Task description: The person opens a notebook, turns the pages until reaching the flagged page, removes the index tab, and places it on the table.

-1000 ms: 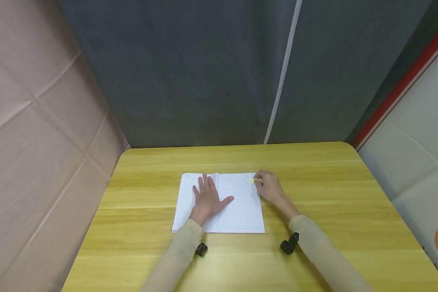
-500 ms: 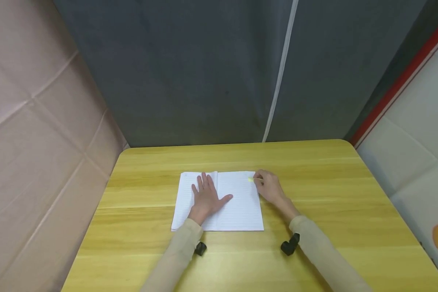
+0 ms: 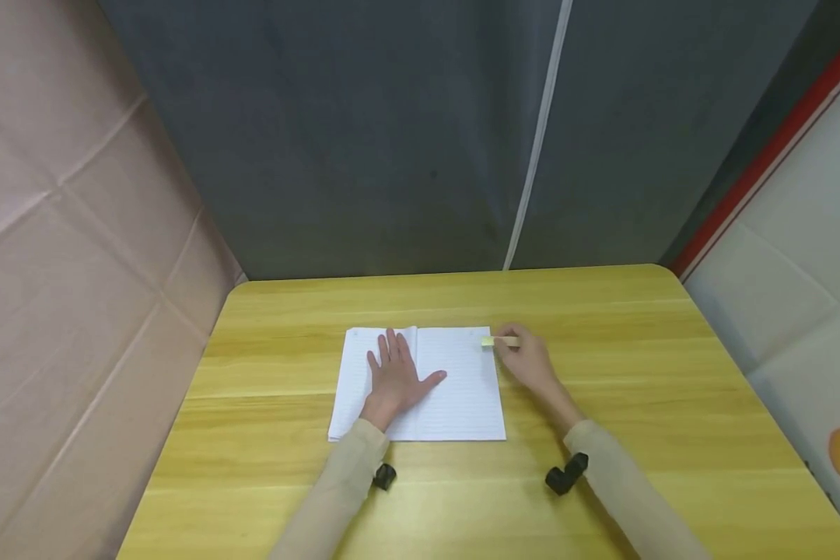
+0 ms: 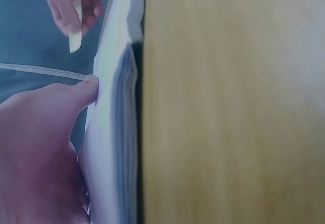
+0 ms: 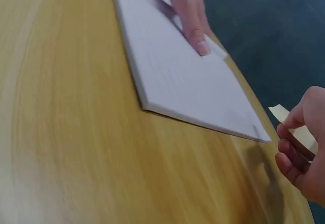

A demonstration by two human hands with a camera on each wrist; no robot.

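An open white lined notebook (image 3: 455, 389) (image 5: 188, 82) (image 4: 114, 148) lies on the yellow wooden table (image 3: 602, 373). My left hand (image 3: 397, 379) (image 4: 35, 148) (image 5: 189, 10) rests flat on it, fingers spread across the left page and the spine. My right hand (image 3: 525, 359) (image 5: 304, 158) (image 4: 71, 3) hovers just off the notebook's far right corner and pinches a small pale yellow strip (image 3: 498, 341) (image 5: 292, 127) (image 4: 75, 37), held above the table.
A dark grey curtain (image 3: 406, 140) with a white cord (image 3: 532, 155) hangs behind the table. A pink wall panel (image 3: 77, 257) stands on the left, and a white panel with a red edge (image 3: 798, 257) on the right. Black wrist cameras (image 3: 563, 474) sit on both sleeves.
My right hand has drawn right and up off the page's far corner, and the yellow strip now shows clear of the paper. The left hand has stayed put.
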